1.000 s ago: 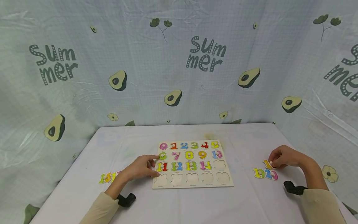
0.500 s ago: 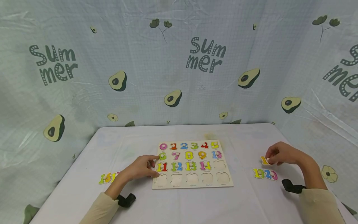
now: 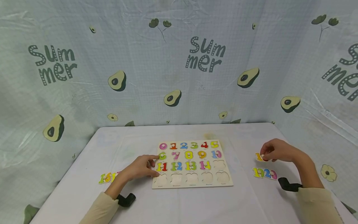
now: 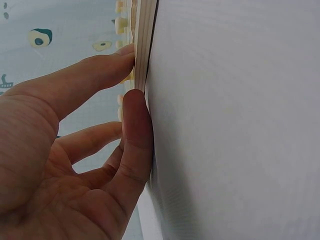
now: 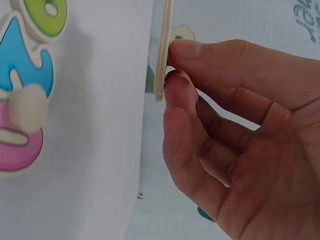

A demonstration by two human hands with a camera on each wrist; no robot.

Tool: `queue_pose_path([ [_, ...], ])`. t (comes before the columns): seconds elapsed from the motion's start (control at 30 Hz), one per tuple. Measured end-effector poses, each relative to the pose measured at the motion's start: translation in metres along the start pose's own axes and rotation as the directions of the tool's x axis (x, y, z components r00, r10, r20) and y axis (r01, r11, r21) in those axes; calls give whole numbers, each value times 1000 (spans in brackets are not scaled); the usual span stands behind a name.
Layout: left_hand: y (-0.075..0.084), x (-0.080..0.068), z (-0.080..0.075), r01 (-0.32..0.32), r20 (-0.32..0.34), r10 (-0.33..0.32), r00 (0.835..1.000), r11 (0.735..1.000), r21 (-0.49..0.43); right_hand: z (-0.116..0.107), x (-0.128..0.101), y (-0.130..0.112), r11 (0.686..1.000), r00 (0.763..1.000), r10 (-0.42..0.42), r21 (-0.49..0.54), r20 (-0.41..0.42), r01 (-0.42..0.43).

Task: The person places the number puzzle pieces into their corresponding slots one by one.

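Note:
A wooden number puzzle board (image 3: 193,186) lies on the table, with number pieces 0 to 14 in its upper slots and bare recesses below and at right. My left hand (image 3: 139,168) rests at the board's left side, its fingertips touching the edge and the top near the 6. Over the table at right, my right hand (image 3: 279,151) pinches a number puzzle piece (image 3: 259,157) by its knob. A yellow 1 shows on it; the fingers cover its other digit. In the right wrist view that piece (image 5: 163,55) appears edge-on, apart from the table.
Pieces 19 (image 3: 258,173) and 20 (image 3: 270,174) lie side by side below my right hand. At left, piece 16 (image 3: 104,178) lies beside another piece (image 3: 114,176) partly hidden by my left wrist. A printed curtain (image 3: 179,71) stands behind the table (image 3: 201,205).
My right hand has lifted the number puzzle piece from above the 19 and 20 and carried it leftward and away from me. The left hand has stayed at the board.

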State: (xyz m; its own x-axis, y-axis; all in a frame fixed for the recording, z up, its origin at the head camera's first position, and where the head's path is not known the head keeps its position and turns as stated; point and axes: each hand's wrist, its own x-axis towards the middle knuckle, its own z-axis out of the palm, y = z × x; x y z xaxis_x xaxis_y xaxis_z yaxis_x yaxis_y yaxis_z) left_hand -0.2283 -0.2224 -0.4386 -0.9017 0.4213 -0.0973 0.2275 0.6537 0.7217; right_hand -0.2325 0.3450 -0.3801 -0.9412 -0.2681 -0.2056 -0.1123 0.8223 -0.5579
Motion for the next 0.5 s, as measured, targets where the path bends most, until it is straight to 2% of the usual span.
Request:
queue_pose_path([
  [0.5, 0, 0, 0, 1, 6, -1, 1000, 1000, -9, 16, 9, -37, 998, 998, -51, -33, -40, 50],
])
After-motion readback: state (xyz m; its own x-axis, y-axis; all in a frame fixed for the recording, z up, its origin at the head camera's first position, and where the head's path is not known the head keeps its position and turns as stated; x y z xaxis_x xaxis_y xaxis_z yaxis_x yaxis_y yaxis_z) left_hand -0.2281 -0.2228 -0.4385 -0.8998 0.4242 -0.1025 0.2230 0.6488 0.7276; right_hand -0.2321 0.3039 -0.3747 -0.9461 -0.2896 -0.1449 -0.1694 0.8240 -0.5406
